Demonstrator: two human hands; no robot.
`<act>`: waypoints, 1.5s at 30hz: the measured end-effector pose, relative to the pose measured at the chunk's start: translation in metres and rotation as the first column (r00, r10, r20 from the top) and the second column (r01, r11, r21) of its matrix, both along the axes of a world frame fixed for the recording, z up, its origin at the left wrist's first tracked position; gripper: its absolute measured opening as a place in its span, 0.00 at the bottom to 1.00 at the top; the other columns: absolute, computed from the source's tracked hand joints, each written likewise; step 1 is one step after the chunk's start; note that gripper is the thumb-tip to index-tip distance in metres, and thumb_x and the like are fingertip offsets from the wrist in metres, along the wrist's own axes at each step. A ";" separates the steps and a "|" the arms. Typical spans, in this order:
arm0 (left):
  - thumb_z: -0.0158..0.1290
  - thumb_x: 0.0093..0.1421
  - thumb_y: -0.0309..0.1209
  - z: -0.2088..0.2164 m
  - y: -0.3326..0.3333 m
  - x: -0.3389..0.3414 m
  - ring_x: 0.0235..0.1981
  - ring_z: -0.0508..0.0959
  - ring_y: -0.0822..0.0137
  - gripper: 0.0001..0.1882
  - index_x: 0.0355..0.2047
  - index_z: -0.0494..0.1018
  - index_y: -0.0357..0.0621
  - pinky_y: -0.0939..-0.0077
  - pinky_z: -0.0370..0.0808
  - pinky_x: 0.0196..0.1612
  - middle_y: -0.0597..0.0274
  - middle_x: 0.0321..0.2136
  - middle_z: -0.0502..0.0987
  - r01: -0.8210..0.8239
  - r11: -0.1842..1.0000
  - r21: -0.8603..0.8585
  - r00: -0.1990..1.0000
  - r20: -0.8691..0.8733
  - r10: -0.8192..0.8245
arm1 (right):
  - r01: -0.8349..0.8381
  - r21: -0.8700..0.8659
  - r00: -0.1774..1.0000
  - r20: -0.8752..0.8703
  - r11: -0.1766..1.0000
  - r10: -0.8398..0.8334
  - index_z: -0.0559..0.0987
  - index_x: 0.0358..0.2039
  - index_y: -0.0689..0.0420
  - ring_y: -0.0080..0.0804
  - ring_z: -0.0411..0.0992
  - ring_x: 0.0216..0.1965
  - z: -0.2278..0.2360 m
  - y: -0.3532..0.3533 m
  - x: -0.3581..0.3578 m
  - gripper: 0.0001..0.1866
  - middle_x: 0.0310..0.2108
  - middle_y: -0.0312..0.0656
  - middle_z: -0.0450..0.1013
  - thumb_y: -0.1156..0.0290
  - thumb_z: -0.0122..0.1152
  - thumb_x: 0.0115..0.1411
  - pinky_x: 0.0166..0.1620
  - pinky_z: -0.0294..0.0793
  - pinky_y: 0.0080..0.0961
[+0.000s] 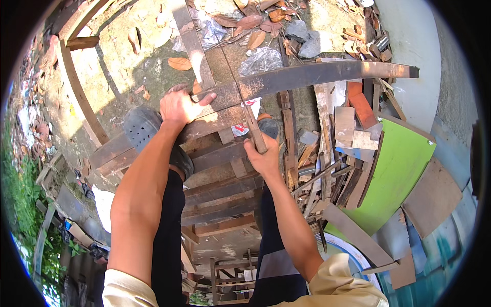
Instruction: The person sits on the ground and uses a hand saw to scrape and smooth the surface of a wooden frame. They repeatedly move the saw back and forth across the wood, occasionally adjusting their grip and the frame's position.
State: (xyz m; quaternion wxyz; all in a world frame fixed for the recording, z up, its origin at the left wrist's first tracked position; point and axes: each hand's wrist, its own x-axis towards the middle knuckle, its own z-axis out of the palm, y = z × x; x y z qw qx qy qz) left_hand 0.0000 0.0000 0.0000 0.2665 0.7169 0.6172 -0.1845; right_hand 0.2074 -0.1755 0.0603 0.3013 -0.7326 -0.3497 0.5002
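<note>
A dark wooden beam (307,74) runs crosswise in front of me, resting on a frame of timber pieces. My left hand (180,106) is closed over the beam on its left part, the thumb lying along the top. In my right hand (264,156) is the wooden handle (252,128) of a handsaw, with the fingers wrapped round it. Its thin blade (229,64), seen nearly edge-on, crosses the beam just right of my left hand and points away from me. Whether the teeth are sunk into the wood cannot be made out.
My left foot, in a dark clog (144,128), is up against the timber beside my left hand. Wood offcuts (353,123) and a green board (396,161) are piled at right. Dry leaves (249,22), plastic and grey stones (309,43) litter the ground ahead. A wooden frame (76,97) stands at left.
</note>
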 end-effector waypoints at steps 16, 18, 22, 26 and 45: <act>0.53 0.49 0.75 0.012 0.005 -0.004 0.28 0.83 0.45 0.44 0.22 0.80 0.36 0.54 0.78 0.34 0.44 0.22 0.80 -0.078 0.996 -0.036 0.994 0.077 0.081 | 0.121 -0.143 0.987 -0.089 0.982 -0.135 0.73 0.22 0.62 0.17 0.60 0.19 0.004 0.014 -0.005 0.10 0.15 0.34 0.64 0.75 0.64 0.57 0.23 0.62 0.25; 0.53 0.50 0.74 0.015 0.003 -0.006 0.31 0.83 0.45 0.44 0.22 0.80 0.36 0.55 0.79 0.36 0.45 0.25 0.81 -0.079 0.996 -0.044 0.995 0.060 0.082 | 0.035 -0.060 0.999 -0.002 0.998 -0.035 0.73 0.22 0.62 0.17 0.63 0.19 0.046 -0.040 0.002 0.10 0.15 0.34 0.66 0.75 0.64 0.57 0.24 0.64 0.25; 0.52 0.51 0.74 0.014 0.006 -0.008 0.34 0.84 0.46 0.44 0.23 0.82 0.37 0.57 0.80 0.39 0.48 0.32 0.83 -0.080 0.991 -0.108 0.996 0.016 0.082 | -0.090 -0.099 0.993 0.065 0.991 0.097 0.79 0.25 0.64 0.18 0.66 0.15 0.127 -0.121 0.026 0.04 0.12 0.35 0.65 0.78 0.63 0.55 0.22 0.67 0.22; 0.52 0.51 0.74 0.008 0.004 -0.005 0.38 0.85 0.51 0.45 0.37 0.84 0.39 0.60 0.81 0.42 0.54 0.36 0.85 -0.034 0.996 -0.079 0.999 -0.012 0.033 | -0.022 -0.011 1.000 -0.010 1.000 0.021 0.80 0.27 0.63 0.17 0.64 0.17 0.064 -0.071 0.017 0.03 0.14 0.33 0.65 0.77 0.63 0.55 0.23 0.67 0.22; 0.51 0.48 0.78 0.000 0.001 -0.003 0.33 0.84 0.45 0.47 0.28 0.84 0.39 0.56 0.80 0.38 0.43 0.26 0.82 -0.057 0.998 0.022 0.994 0.091 0.055 | 0.035 -0.021 0.999 -0.001 0.999 -0.035 0.72 0.23 0.61 0.19 0.63 0.20 0.004 0.026 -0.008 0.11 0.15 0.34 0.65 0.73 0.64 0.59 0.25 0.64 0.24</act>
